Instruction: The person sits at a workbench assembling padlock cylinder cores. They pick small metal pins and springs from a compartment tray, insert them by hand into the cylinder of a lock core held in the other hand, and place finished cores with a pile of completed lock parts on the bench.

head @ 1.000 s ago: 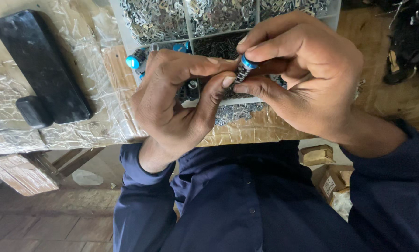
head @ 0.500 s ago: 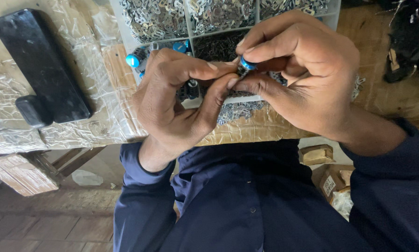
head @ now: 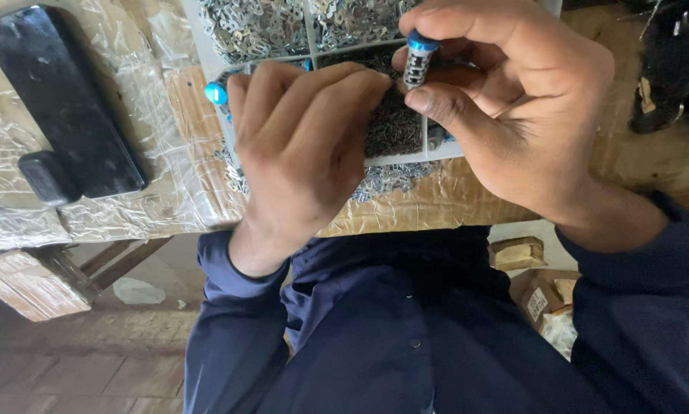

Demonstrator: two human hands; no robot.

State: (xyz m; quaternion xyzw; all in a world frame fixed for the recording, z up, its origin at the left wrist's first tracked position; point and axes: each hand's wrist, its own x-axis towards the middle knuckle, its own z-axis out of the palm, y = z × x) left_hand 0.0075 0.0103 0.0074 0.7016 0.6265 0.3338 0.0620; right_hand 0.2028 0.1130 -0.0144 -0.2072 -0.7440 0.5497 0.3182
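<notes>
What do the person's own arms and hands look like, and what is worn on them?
Both the left hand and the right hand are bare, without gloves. No rings or watch are visible. Both arms wear long dark navy sleeves ending at the wrists, matching a buttoned shirt.

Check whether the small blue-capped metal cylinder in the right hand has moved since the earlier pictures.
Yes. The blue-capped metal cylinder now stands upright, lifted toward the white compartment tray's far side.
</notes>
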